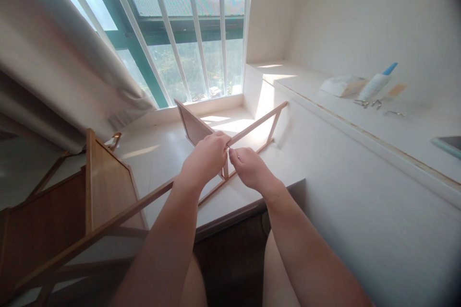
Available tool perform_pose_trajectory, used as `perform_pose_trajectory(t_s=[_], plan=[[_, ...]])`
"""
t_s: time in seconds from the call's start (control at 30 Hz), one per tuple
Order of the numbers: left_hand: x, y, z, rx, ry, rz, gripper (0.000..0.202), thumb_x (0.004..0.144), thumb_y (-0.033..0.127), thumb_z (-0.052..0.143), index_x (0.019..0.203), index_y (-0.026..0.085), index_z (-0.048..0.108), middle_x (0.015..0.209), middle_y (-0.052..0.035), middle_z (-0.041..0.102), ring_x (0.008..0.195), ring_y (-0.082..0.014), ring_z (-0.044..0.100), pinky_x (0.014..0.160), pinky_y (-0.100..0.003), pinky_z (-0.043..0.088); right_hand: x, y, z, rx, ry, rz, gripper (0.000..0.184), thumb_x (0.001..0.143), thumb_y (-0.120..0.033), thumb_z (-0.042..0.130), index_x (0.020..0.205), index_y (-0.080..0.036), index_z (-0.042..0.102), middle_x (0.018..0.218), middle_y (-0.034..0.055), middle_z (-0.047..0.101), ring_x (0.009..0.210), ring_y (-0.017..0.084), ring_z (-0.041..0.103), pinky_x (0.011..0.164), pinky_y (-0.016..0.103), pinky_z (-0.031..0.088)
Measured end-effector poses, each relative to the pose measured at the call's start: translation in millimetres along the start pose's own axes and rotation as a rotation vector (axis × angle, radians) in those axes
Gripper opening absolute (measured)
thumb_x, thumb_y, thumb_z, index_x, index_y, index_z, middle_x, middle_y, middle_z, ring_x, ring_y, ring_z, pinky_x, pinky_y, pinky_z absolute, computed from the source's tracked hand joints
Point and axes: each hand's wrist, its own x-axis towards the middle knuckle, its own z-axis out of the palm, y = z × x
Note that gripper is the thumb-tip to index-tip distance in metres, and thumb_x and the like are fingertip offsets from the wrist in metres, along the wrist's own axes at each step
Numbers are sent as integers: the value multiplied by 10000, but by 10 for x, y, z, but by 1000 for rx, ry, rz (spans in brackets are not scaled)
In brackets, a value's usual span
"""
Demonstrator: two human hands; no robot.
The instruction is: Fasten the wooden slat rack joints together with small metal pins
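Note:
A wooden rack of slim rails and flat boards lies tipped over on the sill in front of me. My left hand [209, 156] is closed around its long rail [257, 125], close to a joint beside one shelf board [195, 127]. Right against it, my right hand [248, 165] is pinched at the same joint. A small metallic bit shows between the two hands, but the fingers hide what the right one holds. The rail continues past my left forearm toward another board [110, 182] at the left.
A barred window [201, 62] and a curtain [72, 53] stand behind. On the ledge to the right lie a white tube with a blue tip [374, 85], a crumpled white packet [340, 85], several bent metal pieces [376, 103] and a phone-like flat object [448, 146].

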Motion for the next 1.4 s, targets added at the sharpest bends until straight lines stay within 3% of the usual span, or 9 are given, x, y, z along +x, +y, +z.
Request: perform_pose_trajectory(t_s=[0.23, 0.43, 0.57, 0.8, 0.9, 1.1, 1.4], plan=[[3, -11, 1, 7, 2, -1, 162, 836, 126, 434, 750, 187, 556, 894, -59, 620, 747, -179, 579, 697, -304, 449, 52, 71, -30, 60, -39, 2, 483, 953, -388, 352, 517, -187, 404, 516, -9, 426, 542, 115, 380, 549, 276, 233], [9, -8, -12, 2, 5, -2, 152, 826, 124, 429, 716, 187, 512, 878, -55, 613, 727, -172, 569, 677, -301, 438, 45, 18, 119, 481, -46, 213, 448, 918, -364, 345, 497, -211, 368, 405, -38, 362, 401, 90, 348, 432, 248, 275], [10, -6, -20, -9, 3, -5, 147, 821, 123, 427, 713, 188, 503, 878, -54, 612, 730, -175, 574, 677, -302, 443, 36, -33, 208, 773, 13, 319, 357, 868, -326, 391, 530, -234, 324, 382, -69, 306, 338, 76, 269, 344, 230, 225], [21, 4, -32, -20, -6, -7, 145, 813, 119, 434, 714, 188, 514, 884, -59, 623, 782, -191, 595, 723, -310, 459, 49, -123, 233, 946, 51, 353, 325, 820, -276, 411, 530, -247, 268, 404, -89, 223, 345, 71, 210, 326, 228, 199], [21, 5, -35, -15, -5, -6, 148, 815, 118, 432, 720, 187, 523, 883, -60, 626, 780, -192, 594, 713, -310, 457, 45, -116, 240, 880, 64, 369, 328, 838, -291, 384, 537, -249, 261, 416, -83, 217, 361, 79, 206, 356, 244, 198], [12, -4, -15, 4, 17, 10, 142, 830, 134, 438, 742, 187, 536, 888, -59, 624, 777, -188, 585, 714, -307, 447, -52, 12, 198, 190, 155, 115, 457, 923, -364, 362, 494, -208, 372, 484, -10, 397, 523, 121, 371, 518, 275, 246], [2, 46, 5, 47, 72, -21, 245, 921, 240, 403, 746, 187, 566, 858, -60, 634, 742, -181, 568, 668, -301, 410, -185, 278, 57, 258, 62, 214, 457, 942, -455, 330, 559, -214, 391, 448, -37, 377, 459, 115, 359, 500, 270, 246]])
